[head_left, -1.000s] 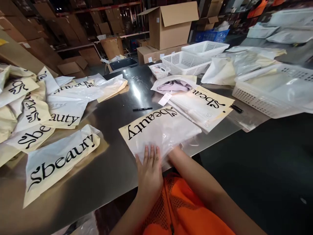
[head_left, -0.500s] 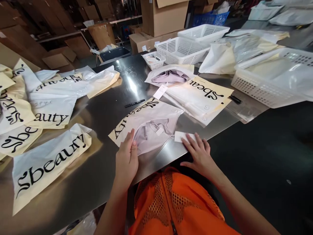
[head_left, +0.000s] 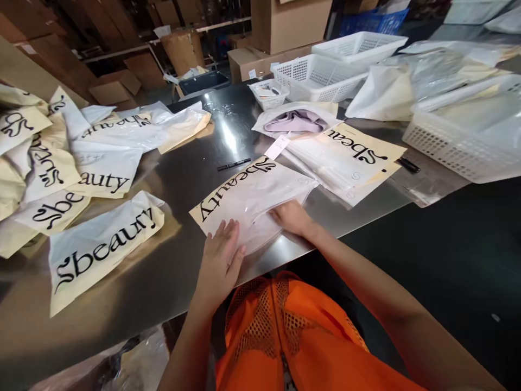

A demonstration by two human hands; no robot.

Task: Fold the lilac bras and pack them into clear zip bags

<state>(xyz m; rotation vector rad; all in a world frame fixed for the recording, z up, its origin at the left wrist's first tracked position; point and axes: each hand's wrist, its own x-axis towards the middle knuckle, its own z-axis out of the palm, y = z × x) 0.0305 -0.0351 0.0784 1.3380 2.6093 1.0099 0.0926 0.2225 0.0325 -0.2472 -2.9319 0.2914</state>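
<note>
In front of me lies a white and cream plastic mailing bag (head_left: 260,187) with black "Sbeauty" lettering, its mouth towards me. My left hand (head_left: 220,260) rests open on its near left part, fingers stretched out. My right hand (head_left: 292,217) reaches into the mouth with curled fingers; the fingertips and anything in them are hidden by the bag. The lavender garment and white tag at the mouth no longer show. Just beyond, a white tag (head_left: 277,147) lies beside a stack of similar bags (head_left: 342,163). Another bag with a lavender garment (head_left: 295,121) lies open behind.
Filled mailing bags (head_left: 108,241) lie along the left of the metal table (head_left: 183,190). A black marker (head_left: 233,164) lies beyond my bag, another pen (head_left: 408,165) at right. White plastic baskets (head_left: 321,79) stand at the back, a larger one (head_left: 443,144) at right.
My right hand has moved left from the white tag at the table edge into the bag's mouth. The bag's upper side now covers the garment, and my left hand lies flatter on it.
</note>
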